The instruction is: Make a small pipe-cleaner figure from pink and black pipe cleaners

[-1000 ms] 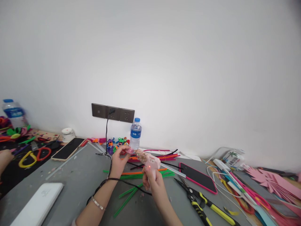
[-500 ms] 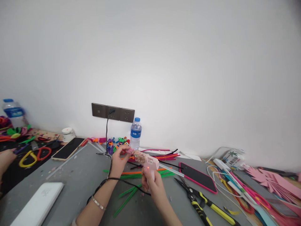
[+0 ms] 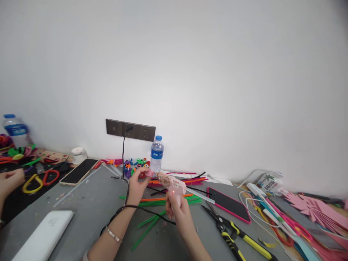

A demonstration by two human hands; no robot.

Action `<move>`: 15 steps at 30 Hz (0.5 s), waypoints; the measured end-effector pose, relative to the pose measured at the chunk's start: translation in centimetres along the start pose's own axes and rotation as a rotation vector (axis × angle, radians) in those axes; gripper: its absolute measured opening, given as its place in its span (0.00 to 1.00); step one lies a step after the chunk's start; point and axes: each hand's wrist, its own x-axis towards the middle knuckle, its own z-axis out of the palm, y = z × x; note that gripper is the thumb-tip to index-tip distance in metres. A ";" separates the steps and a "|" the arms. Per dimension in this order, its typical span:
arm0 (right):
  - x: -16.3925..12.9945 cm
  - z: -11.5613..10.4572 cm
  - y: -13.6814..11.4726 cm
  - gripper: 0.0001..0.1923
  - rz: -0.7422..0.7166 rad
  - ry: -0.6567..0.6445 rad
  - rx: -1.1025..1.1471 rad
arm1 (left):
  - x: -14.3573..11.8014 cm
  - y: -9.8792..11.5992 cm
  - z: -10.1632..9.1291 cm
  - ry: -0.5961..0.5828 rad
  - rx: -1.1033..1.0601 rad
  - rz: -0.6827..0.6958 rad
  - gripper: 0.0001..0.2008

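Observation:
In my right hand (image 3: 178, 210) I grip a pink hot glue gun (image 3: 176, 185), with a small red light lit on its body and a clear glue stick (image 3: 201, 196) poking out of its back. Its nozzle end, crusted with a brownish coating, points left. My left hand (image 3: 138, 185) pinches a small pink piece (image 3: 149, 173) close to the nozzle; its exact kind is too small to make out. Green pipe cleaners (image 3: 160, 203) lie on the table beneath my hands.
Black-and-yellow pliers (image 3: 228, 228) and a pink-edged phone (image 3: 230, 204) lie right. A water bottle (image 3: 157, 154) stands behind my hands. A black cable (image 3: 123, 152) runs from the wall socket (image 3: 130, 129). At left are a white power bank (image 3: 45, 235), scissors (image 3: 40, 181) and another person's hand (image 3: 11, 181).
My right hand has drawn the glue gun slightly back to the right, away from the pink piece. My left hand stays in place. The other person's hand has moved right.

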 end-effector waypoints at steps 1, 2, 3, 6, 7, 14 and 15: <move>0.0 -0.1 0.1 0.28 0.000 -0.010 0.001 | 0.0 0.0 0.0 0.004 0.001 0.004 0.05; 0.0 -0.1 0.2 0.28 0.000 -0.026 0.000 | 0.0 0.0 0.0 0.008 0.003 0.007 0.05; 0.0 -0.2 0.3 0.28 -0.002 -0.045 -0.003 | 0.0 0.0 0.0 0.012 0.006 0.008 0.05; 0.0 -0.4 0.8 0.28 -0.007 -0.092 -0.010 | 0.0 -0.1 0.0 0.012 0.018 0.007 0.05; 0.0 -0.4 1.0 0.28 -0.008 -0.094 -0.012 | 0.0 -0.1 0.0 0.011 0.019 0.006 0.05; -0.2 -0.3 1.2 0.28 0.004 -0.089 -0.034 | 0.1 0.2 0.0 0.012 -0.008 0.000 0.05; -0.2 -0.3 1.1 0.28 0.004 -0.095 -0.035 | 0.1 0.3 0.0 0.008 -0.007 -0.001 0.05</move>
